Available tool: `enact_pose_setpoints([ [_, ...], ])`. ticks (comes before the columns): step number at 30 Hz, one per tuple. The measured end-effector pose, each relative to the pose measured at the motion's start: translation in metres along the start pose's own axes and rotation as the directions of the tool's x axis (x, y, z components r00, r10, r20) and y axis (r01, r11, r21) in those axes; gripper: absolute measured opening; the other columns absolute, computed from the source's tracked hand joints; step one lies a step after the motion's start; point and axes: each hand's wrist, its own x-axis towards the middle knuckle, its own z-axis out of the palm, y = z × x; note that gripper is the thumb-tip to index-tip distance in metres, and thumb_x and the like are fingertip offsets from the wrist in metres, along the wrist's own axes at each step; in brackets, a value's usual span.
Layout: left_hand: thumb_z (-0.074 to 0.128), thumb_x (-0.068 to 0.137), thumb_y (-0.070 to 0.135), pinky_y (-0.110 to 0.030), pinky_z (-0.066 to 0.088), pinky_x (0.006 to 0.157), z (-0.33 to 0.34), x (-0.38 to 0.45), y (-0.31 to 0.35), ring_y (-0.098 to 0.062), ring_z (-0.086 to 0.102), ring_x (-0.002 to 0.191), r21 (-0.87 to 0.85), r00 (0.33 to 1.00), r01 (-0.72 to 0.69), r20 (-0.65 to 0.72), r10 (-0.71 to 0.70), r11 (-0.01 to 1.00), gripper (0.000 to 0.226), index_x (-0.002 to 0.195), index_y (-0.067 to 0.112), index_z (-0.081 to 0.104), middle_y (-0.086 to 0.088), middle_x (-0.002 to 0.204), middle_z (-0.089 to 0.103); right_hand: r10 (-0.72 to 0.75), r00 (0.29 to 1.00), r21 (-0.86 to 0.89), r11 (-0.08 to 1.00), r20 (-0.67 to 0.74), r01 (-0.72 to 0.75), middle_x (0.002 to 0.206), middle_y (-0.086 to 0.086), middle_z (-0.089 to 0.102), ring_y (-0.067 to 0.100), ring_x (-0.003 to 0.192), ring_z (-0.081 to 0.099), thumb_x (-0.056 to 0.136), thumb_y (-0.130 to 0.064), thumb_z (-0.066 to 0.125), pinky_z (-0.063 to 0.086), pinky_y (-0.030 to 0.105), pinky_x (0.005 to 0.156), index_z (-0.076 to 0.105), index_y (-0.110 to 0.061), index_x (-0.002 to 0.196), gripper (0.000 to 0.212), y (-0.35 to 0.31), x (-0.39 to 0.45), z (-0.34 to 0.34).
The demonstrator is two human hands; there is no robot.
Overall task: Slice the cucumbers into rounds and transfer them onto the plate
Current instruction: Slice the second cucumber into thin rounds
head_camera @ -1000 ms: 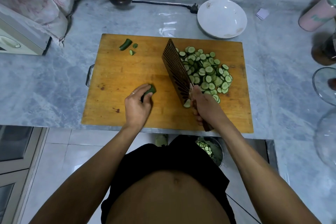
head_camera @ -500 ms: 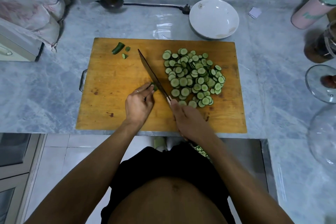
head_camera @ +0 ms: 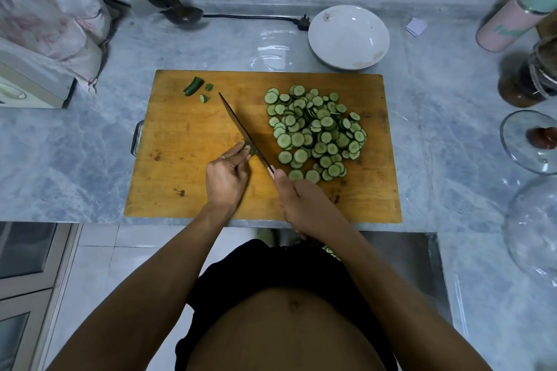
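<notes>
Board [head_camera: 187, 159]: three offcuts [head_camera: 193, 86]; left hand [head_camera: 226, 176] pinches stub [head_camera: 250, 150], right hand [head_camera: 304, 205] grips knife [head_camera: 241, 126].

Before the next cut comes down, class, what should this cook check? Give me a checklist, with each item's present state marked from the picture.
1. Cleaver gripped: right hand is wrapped round the handle. Ok.
2. Cucumber stub held: left hand pinches it against the blade. Ok.
3. Fingertips clear of the edge: they sit right beside the blade, and the stub is very short. Not ok.
4. Blade upright over the stub: seen edge-on, the exact contact is hidden. Cannot tell.
5. Sliced rounds out of the cutting path: piled to the right on the cutting board. Ok.
6. White plate ready: empty, beyond the board. Ok.
</notes>
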Motion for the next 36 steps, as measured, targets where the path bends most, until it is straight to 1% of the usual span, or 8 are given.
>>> enact_pose_setpoints([
  [6, 0.053, 0.081, -0.016, -0.004, 0.041, 0.093, 0.001, 0.002, -0.001, -0.001, 0.06, 0.1, 0.009, 1.0, -0.018, 0.0, 0.018, 1.0, 0.035, 0.109, -0.004, 0.07, -0.017, 0.12, 0.065, 0.116, 0.991, 0.137, 0.983, 0.059, -0.123, 0.046, 0.002, 0.045, 0.015, 0.035, 0.045, 0.1, -0.064, 0.022, 0.04, 0.026, 0.045, 0.048, -0.012, 0.066, 0.067, -0.003, 0.016, 0.0],
  [11, 0.053, 0.079, -0.018, 0.0, 0.038, 0.092, 0.0, 0.002, -0.003, -0.01, 0.06, 0.104, 0.048, 0.998, -0.062, -0.018, 0.063, 0.997, 0.032, 0.105, -0.008, 0.071, -0.021, 0.116, 0.066, 0.08, 0.996, 0.012, 0.997, 0.033, -0.081, 0.048, 0.007, 0.049, 0.016, 0.034, 0.047, 0.102, -0.059, 0.016, 0.035, 0.021, 0.038, 0.048, -0.008, 0.06, 0.073, -0.003, 0.031, 0.012],
  [16, 0.056, 0.082, -0.009, -0.008, 0.041, 0.099, 0.0, 0.001, -0.008, -0.012, 0.062, 0.11, 0.078, 0.996, -0.089, -0.016, 0.09, 0.993, 0.029, 0.104, -0.003, 0.073, -0.017, 0.116, 0.068, 0.012, 0.997, -0.027, 1.0, -0.07, -0.014, 0.058, 0.003, 0.046, 0.023, 0.059, 0.047, 0.104, -0.056, 0.019, 0.032, 0.03, 0.054, 0.042, -0.016, 0.057, 0.065, 0.003, 0.037, 0.035],
  [19, 0.055, 0.088, 0.004, -0.014, 0.042, 0.102, 0.002, -0.009, -0.009, -0.003, 0.056, 0.114, 0.076, 0.996, -0.081, -0.037, 0.084, 0.994, 0.029, 0.112, 0.001, 0.072, -0.012, 0.125, 0.065, 0.038, 0.997, 0.011, 0.999, -0.067, -0.037, 0.066, 0.007, 0.051, 0.031, 0.072, 0.056, 0.102, -0.058, 0.019, 0.044, 0.036, 0.066, 0.045, -0.016, 0.06, 0.065, 0.004, 0.035, 0.039],
  [21, 0.06, 0.09, 0.004, -0.013, 0.041, 0.103, 0.004, -0.015, -0.009, -0.004, 0.056, 0.117, 0.068, 0.993, -0.092, -0.067, 0.096, 0.993, 0.028, 0.117, 0.002, 0.07, -0.011, 0.129, 0.062, 0.07, 0.996, 0.044, 0.997, -0.055, -0.067, 0.065, 0.008, 0.053, 0.031, 0.068, 0.059, 0.101, -0.061, 0.018, 0.053, 0.039, 0.066, 0.047, -0.015, 0.062, 0.067, 0.005, 0.033, 0.031],
  [25, 0.068, 0.09, 0.009, -0.015, 0.041, 0.103, 0.005, -0.011, -0.008, -0.013, 0.061, 0.115, 0.058, 0.992, -0.105, -0.069, 0.108, 0.993, 0.027, 0.117, 0.004, 0.07, -0.01, 0.128, 0.063, 0.104, 0.993, 0.102, 0.99, -0.06, -0.097, 0.06, 0.014, 0.056, 0.028, 0.047, 0.058, 0.1, -0.062, 0.018, 0.047, 0.032, 0.044, 0.051, -0.009, 0.062, 0.074, 0.015, 0.026, 0.015],
  [32, 0.07, 0.088, 0.006, -0.021, 0.048, 0.095, 0.008, -0.011, -0.013, -0.021, 0.066, 0.105, 0.079, 0.978, -0.168, -0.111, 0.176, 0.983, 0.02, 0.107, 0.004, 0.074, -0.012, 0.118, 0.069, 0.045, 0.996, 0.047, 0.998, -0.078, -0.041, 0.062, 0.016, 0.055, 0.024, 0.044, 0.053, 0.101, -0.06, 0.023, 0.046, 0.034, 0.047, 0.056, -0.006, 0.073, 0.069, 0.019, 0.018, 0.005],
  [36, 0.069, 0.088, 0.004, -0.011, 0.043, 0.096, 0.007, -0.012, -0.016, -0.012, 0.064, 0.106, 0.052, 0.974, -0.184, -0.122, 0.189, 0.981, 0.019, 0.106, 0.004, 0.074, -0.012, 0.116, 0.07, 0.002, 0.998, 0.032, 0.999, -0.07, 0.0, 0.063, 0.014, 0.051, 0.024, 0.056, 0.051, 0.101, -0.058, 0.022, 0.052, 0.046, 0.067, 0.053, -0.009, 0.073, 0.065, 0.015, 0.003, 0.009],
])
